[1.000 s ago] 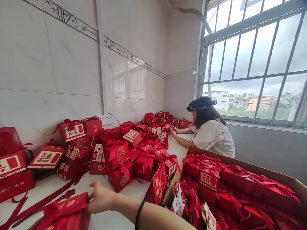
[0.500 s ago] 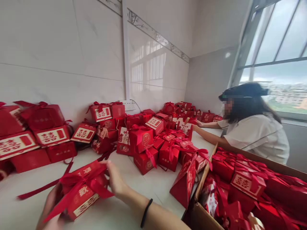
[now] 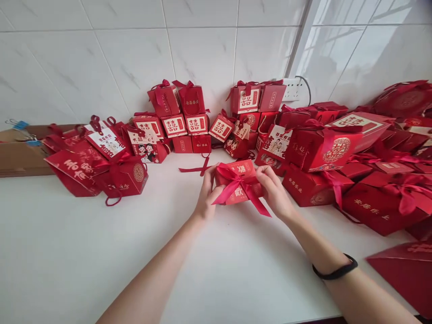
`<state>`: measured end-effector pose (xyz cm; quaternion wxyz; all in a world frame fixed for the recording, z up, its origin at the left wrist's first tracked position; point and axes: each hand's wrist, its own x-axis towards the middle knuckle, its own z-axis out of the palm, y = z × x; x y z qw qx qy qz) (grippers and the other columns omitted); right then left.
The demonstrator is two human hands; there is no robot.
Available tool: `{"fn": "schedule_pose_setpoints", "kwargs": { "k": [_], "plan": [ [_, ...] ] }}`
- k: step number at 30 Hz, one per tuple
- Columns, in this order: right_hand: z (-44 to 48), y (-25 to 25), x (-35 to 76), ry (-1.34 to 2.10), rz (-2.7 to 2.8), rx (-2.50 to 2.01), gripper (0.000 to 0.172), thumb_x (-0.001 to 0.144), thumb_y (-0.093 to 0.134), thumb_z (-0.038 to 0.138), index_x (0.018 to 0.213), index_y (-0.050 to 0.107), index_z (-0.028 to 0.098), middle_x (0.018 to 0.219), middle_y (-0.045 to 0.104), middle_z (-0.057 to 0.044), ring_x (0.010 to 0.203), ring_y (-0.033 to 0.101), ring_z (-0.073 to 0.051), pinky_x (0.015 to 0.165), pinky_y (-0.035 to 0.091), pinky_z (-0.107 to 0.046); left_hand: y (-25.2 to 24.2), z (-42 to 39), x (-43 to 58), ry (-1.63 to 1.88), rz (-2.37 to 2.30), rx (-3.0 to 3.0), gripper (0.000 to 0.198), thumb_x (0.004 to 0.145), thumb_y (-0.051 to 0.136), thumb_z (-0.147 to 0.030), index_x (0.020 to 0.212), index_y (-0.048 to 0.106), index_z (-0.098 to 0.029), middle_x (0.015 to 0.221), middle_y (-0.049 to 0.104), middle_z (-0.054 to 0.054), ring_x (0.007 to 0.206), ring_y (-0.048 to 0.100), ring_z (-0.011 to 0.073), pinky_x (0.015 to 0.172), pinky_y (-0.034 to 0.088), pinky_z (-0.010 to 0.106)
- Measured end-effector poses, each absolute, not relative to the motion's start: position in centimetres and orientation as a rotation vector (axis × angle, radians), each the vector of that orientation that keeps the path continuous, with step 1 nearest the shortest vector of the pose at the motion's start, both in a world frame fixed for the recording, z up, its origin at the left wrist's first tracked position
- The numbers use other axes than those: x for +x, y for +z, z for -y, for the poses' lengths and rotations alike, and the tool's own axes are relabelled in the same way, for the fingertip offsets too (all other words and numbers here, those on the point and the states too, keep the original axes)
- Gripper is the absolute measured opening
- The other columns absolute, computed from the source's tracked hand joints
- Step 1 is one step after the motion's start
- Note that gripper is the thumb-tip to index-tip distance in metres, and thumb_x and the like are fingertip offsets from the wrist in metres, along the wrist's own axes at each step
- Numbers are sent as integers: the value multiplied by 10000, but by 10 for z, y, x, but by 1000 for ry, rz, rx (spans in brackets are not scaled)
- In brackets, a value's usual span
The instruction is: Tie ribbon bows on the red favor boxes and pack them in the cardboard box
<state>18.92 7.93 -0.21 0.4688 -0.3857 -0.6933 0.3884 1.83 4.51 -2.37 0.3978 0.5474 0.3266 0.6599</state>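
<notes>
A small red gift box (image 3: 245, 168) with gold characters is in the middle of the head view, just above the white table. A red ribbon bow (image 3: 239, 180) is tied across its top, and its tails hang over the front. My left hand (image 3: 206, 195) grips the box's left side, thumb toward the front. On the right side, my right hand (image 3: 274, 191) has its fingers bent and closed against the box's edge. Its fingertips are partly hidden, so whether they also pinch ribbon is unclear. A loose dark red ribbon (image 3: 195, 170) lies behind my left hand.
Stacked red gift boxes (image 3: 184, 145) stand along the tiled wall. More boxes (image 3: 367, 204) crowd the right side. Several bag-shaped boxes (image 3: 76, 173) stand at left, before a cardboard box (image 3: 20, 157). A power strip (image 3: 293, 91) is on the wall.
The view has swung left, so the co-worker and the open carton of boxes are out of sight. Both hands still hold the ribboned box, now in mid-view.
</notes>
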Motion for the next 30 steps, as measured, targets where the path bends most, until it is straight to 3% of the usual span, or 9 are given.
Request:
{"fn": "schedule_pose_setpoints", "kwargs": {
  "k": [3, 5, 10, 12, 15, 18, 24, 27, 30],
  "plan": [
    [-77, 4, 190, 1220, 1534, -791, 391, 767, 571, 540, 718, 372, 207, 818, 573, -15, 592, 503, -97, 494, 392, -206, -24, -45, 18, 1694, -840, 1292, 454, 805, 534, -504, 1162, 473, -231, 1261, 507, 71, 1217, 442, 276, 1036, 344, 404],
    [-77, 7, 188, 1202, 1502, -814, 424, 729, 612, 555, 672, 397, 195, 809, 578, -19, 575, 484, -87, 474, 364, -199, -20, -45, 20, 1706, -925, 1250, 482, 796, 512, -584, 1124, 492, -232, 1215, 536, 78, 1171, 486, 272, 996, 389, 394],
    [-76, 11, 178, 1131, 1484, -820, 494, 662, 614, 649, 612, 438, 190, 826, 619, -48, 628, 543, -117, 521, 419, -223, 1, -39, 25, 1743, -1275, 1175, 607, 587, 699, -599, 1009, 519, -201, 1014, 624, 75, 991, 593, 270, 801, 522, 371],
    [-81, 8, 174, 1176, 1424, -775, 535, 613, 621, 697, 617, 427, 198, 914, 639, -72, 719, 595, -154, 578, 463, -245, 4, -41, 23, 1787, -1354, 1152, 651, 492, 753, -566, 1016, 534, -248, 1047, 633, 39, 1035, 584, 285, 844, 527, 403],
    [-93, 0, 173, 1238, 1346, -754, 565, 555, 660, 712, 646, 419, 209, 1031, 656, -72, 823, 636, -205, 623, 497, -280, 1, -50, 20, 1708, -1533, 1167, 576, 526, 726, -556, 1050, 573, -371, 1124, 628, -30, 1082, 572, 329, 905, 500, 532],
    [-98, -3, 174, 1216, 1321, -756, 529, 574, 686, 656, 662, 403, 217, 976, 681, -32, 770, 640, -199, 571, 483, -275, -1, -53, 20, 1841, -1632, 1386, 466, 583, 662, -582, 1011, 576, -420, 1210, 574, -82, 1113, 553, 331, 922, 488, 574],
    [-87, 2, 184, 971, 1450, -830, 382, 691, 623, 538, 668, 448, 198, 705, 593, -9, 613, 577, -131, 500, 446, -219, -6, -43, 20, 1909, -1512, 1974, 277, 732, 622, -416, 920, 542, -229, 1111, 568, 75, 1066, 562, 262, 908, 506, 447],
    [-84, 2, 188, 1081, 1434, -794, 396, 670, 666, 525, 665, 450, 193, 737, 586, -6, 675, 591, -133, 558, 503, -231, -9, -38, 19, 1898, -1525, 2073, 166, 770, 620, -297, 812, 486, -207, 1101, 535, 83, 1086, 542, 229, 862, 516, 379],
    [-81, 4, 189, 1139, 1409, -793, 430, 651, 689, 547, 687, 449, 193, 804, 614, -16, 724, 611, -144, 586, 548, -258, -7, -34, 21, 1897, -1580, 2126, 192, 771, 630, -237, 750, 442, -203, 1074, 499, 85, 1132, 507, 231, 850, 511, 363]
  ]
}}
